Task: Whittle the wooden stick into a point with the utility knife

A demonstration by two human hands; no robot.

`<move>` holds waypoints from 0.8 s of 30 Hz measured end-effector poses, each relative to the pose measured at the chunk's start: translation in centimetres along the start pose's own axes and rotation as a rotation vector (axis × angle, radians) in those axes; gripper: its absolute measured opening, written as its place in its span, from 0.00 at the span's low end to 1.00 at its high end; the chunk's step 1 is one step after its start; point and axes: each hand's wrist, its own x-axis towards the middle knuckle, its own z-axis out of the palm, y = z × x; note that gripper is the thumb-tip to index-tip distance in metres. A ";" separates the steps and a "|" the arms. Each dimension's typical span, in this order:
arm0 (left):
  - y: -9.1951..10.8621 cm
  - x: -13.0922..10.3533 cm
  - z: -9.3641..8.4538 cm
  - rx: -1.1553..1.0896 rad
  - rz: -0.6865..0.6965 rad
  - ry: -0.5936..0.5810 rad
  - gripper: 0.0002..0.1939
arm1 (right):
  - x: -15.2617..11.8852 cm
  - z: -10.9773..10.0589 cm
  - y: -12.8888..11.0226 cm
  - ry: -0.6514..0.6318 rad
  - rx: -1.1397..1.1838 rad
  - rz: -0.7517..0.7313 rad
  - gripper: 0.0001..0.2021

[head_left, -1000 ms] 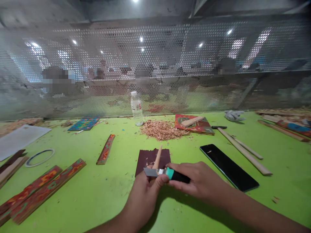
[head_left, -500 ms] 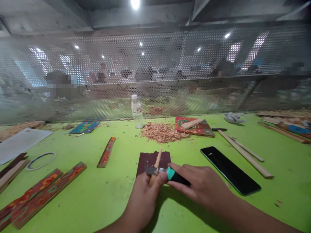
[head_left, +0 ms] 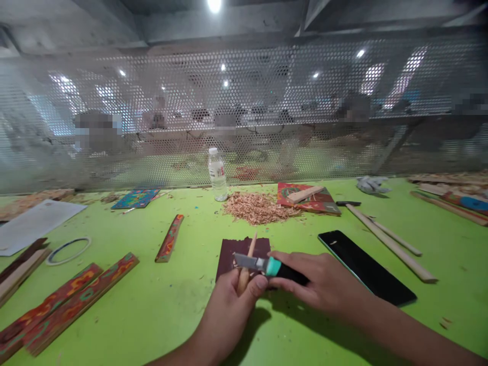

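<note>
My left hand [head_left: 232, 300] grips a thin pointed wooden stick [head_left: 247, 262], its tip aimed away from me. My right hand [head_left: 324, 282] holds a utility knife [head_left: 272, 267] with a teal and black handle; its grey blade lies across the stick, and my left thumb presses against the knife near the blade. Both hands hover over a dark brown sheet of sandpaper [head_left: 232, 249] on the green table [head_left: 152, 300]. A pile of wood shavings [head_left: 257, 207] lies just beyond.
A black phone [head_left: 366, 267] lies right of my hands, with wooden sticks [head_left: 389, 241] beyond it. Painted wooden strips [head_left: 68, 300] and a tape ring [head_left: 68, 250] sit at the left. A water bottle [head_left: 218, 175] stands by the perforated metal screen [head_left: 244, 101].
The knife blade has slid up along the stick, away from me, and both hands have shifted slightly right and forward.
</note>
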 end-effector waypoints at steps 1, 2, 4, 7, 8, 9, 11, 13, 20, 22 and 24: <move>0.0 0.0 0.0 -0.027 0.016 -0.017 0.29 | 0.0 0.0 0.0 -0.050 0.023 -0.006 0.26; 0.1 0.1 0.0 -0.047 0.031 -0.045 0.29 | 0.0 0.0 0.0 -0.093 0.044 -0.013 0.25; 0.3 0.1 -0.1 -0.047 0.046 -0.100 0.28 | -0.1 0.1 0.0 -0.154 0.071 -0.018 0.22; 0.8 0.0 0.0 -0.030 0.057 -0.099 0.25 | -0.3 0.2 0.0 -0.145 0.040 -0.033 0.22; 0.9 0.0 0.1 -0.030 0.060 -0.089 0.24 | -0.4 0.3 0.1 -0.129 0.015 -0.043 0.22; 1.0 0.0 0.2 -0.028 0.064 -0.077 0.23 | -0.4 0.3 0.1 -0.113 -0.013 -0.051 0.22; 1.1 0.0 0.2 -0.006 0.065 -0.055 0.22 | -0.5 0.4 0.0 -0.085 -0.073 -0.062 0.23; 1.0 0.0 0.2 0.036 0.051 -0.025 0.23 | -0.6 0.5 -0.2 -0.055 -0.124 -0.069 0.25; 0.6 0.1 0.2 0.092 -0.010 0.036 0.31 | -0.5 1.1 -1.0 0.071 -0.206 -0.049 0.30; 0.2 0.2 0.2 0.085 -0.031 0.031 0.31 | -0.4 0.9 -0.9 0.121 -0.200 -0.015 0.29; -0.2 0.3 0.2 0.061 -0.059 0.004 0.30 | -0.3 0.6 -0.6 0.189 -0.180 0.020 0.28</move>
